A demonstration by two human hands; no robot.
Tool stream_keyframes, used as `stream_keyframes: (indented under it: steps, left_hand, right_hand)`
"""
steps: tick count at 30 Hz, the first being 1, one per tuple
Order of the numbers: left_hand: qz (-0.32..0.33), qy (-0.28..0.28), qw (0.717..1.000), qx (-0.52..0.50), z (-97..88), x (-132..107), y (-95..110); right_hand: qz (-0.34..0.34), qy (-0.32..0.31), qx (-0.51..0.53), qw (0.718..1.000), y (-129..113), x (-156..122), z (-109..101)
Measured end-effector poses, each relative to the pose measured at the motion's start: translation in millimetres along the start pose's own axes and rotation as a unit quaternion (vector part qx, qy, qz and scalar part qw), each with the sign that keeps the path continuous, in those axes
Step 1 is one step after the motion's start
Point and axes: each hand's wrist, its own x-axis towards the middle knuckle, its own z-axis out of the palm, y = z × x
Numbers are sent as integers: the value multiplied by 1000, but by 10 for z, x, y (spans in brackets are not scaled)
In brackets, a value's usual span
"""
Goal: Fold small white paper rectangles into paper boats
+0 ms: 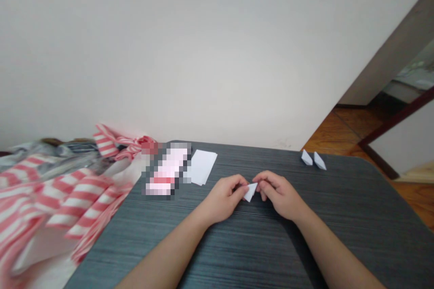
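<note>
A small piece of folded white paper (250,192) is held just above the dark table (237,253), showing a pointed lower end. My left hand (226,198) pinches its left side between thumb and fingers. At its upper right corner, my right hand (278,193) has thumb and fingertips closed on the paper's edge. Beyond my left hand lies a stack of white paper sheets (203,167). Two folded white paper pieces (307,158) stand near the far right edge of the table, apart from both hands.
A blurred-out pink and white rectangular object (169,167) lies left of the paper stack. Red-and-white striped cloth (81,194) is heaped beside the table's left edge. A pale wall (217,54) borders the far side, and wooden floor (325,133) shows at the right.
</note>
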Motion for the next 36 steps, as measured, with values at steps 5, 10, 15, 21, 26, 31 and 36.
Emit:
stream_keyframes:
  steps: [5,10,15,21,26,31,36]
  left_hand:
    - [-9,-5,1000,-20,-5,-9,-10]
    - [-11,-10,1000,-22,-2,-13,-7]
    - [-5,-8,1000,-22,3,-12,3]
    - [-3,-15,1000,-23,24,-14,-35]
    - [-13,-34,999,-29,35,-18,-57]
    - [-7,-57,998,23,14,-15,-25]
    - [-3,-54,997,58,10,-17,-6]
  right_hand:
    - [-49,-25,2,998,-27,23,-6]
    - [-85,-11,-18,996,-46,46,-22]
    - [-40,5,-35,999,-29,30,-14]
    - [13,18,-70,997,-24,22,2]
    - [8,20,-78,997,-45,24,4]
    - [1,16,-85,996,-84,23,16]
    - [-9,5,-88,996,-79,29,30]
